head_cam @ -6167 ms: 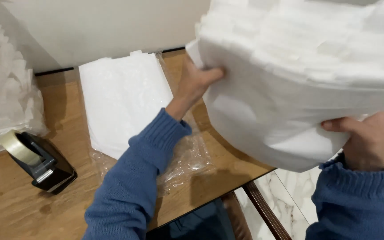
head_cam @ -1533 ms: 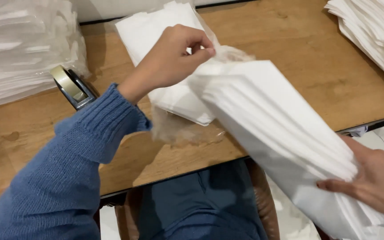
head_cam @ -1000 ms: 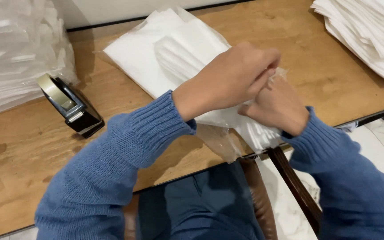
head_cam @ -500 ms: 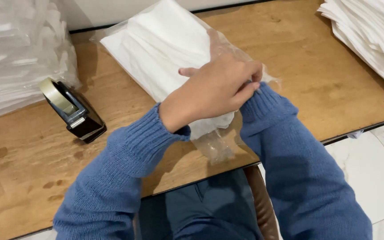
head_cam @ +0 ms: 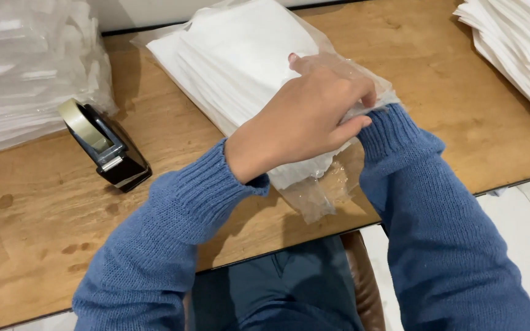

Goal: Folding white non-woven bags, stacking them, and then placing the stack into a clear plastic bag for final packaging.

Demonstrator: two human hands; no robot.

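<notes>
the stack of white sheets now sits deeper in one clear bag on the table; left hand grips its mouth, right hand hidden, grip untellable; one tape dispenser nearby.

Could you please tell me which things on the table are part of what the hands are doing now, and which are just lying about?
In hand:
left hand
clear plastic bag
white stack inside it

Lying about:
tape dispenser
bagged stacks, far left
loose white pile, far right
</notes>
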